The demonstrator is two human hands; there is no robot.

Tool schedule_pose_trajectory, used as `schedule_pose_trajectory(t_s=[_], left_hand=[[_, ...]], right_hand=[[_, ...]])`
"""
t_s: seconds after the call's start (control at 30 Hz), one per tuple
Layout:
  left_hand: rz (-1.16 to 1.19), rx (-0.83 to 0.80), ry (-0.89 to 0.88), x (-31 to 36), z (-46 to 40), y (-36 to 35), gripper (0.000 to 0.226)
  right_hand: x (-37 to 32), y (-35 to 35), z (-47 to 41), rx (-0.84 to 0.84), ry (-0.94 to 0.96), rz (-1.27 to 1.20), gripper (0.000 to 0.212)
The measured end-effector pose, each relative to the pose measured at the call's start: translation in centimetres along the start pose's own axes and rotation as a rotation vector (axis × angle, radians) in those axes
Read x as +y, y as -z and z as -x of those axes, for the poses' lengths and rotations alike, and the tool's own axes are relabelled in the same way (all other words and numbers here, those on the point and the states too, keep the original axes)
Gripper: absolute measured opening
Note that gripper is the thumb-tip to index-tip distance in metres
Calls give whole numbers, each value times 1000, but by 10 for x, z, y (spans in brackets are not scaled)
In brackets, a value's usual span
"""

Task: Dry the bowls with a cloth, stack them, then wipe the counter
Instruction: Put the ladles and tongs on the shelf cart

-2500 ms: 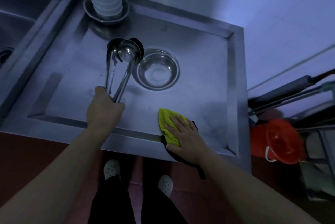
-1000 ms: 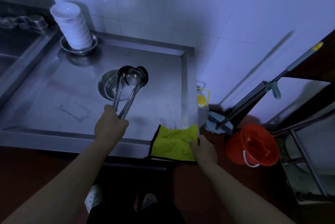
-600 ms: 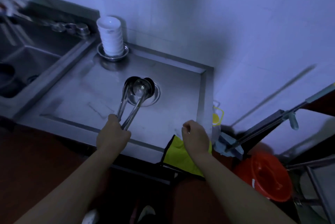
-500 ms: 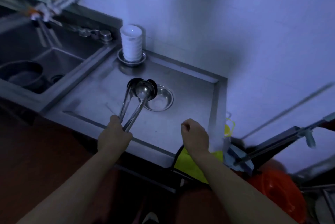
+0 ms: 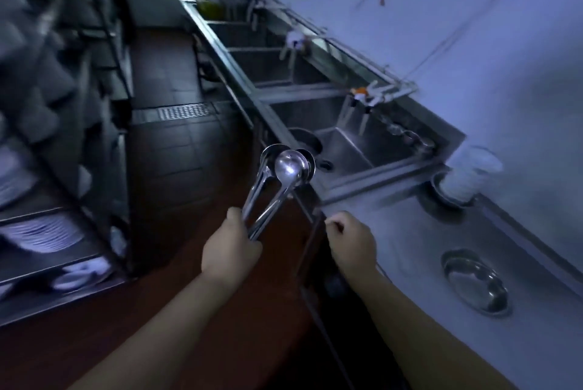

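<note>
My left hand (image 5: pixel 232 247) grips the handles of several steel ladles (image 5: pixel 290 167), their bowls held up over the floor in front of the sink. My right hand (image 5: pixel 350 241) hovers at the front edge of the steel counter (image 5: pixel 410 247) with its fingers curled into a fist; nothing shows in it. A stack of white bowls (image 5: pixel 470 175) stands in a steel dish (image 5: pixel 440 192) at the back of the counter by the wall. One empty steel bowl (image 5: pixel 476 284) sits on the counter to the right. The yellow cloth is out of sight.
A row of steel sinks (image 5: pixel 347 143) with taps runs away along the wall. On the left, metal shelves (image 5: pixel 47 232) hold white plates. Dark tiled floor with a drain grate (image 5: pixel 184 111) lies between shelves and sinks.
The view has swung left, from the counter to the aisle and sinks. The ladles stay in my left hand. My right hand has lifted off the yellow cloth, which has left the view.
</note>
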State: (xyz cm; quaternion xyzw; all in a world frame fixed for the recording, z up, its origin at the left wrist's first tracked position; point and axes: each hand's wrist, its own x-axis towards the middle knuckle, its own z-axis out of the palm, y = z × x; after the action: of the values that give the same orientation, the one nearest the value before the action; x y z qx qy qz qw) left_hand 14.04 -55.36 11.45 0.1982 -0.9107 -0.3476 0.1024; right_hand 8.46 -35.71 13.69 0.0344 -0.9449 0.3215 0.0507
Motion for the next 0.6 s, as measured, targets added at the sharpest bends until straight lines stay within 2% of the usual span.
schedule_pose_trajectory(t_s=[0.27,0.47,0.6], left_hand=[[-16,303,314,-156,-5,155,35],[-3,484,534,-247,13,240,42],[-15,591,665,-298,16,289,37]], right_hand=[[-207,-142,18,-241,311,-114,13],[-330,-222,46,-400,490,-171,13],[-403,-269,63,-489,625,-218,11]])
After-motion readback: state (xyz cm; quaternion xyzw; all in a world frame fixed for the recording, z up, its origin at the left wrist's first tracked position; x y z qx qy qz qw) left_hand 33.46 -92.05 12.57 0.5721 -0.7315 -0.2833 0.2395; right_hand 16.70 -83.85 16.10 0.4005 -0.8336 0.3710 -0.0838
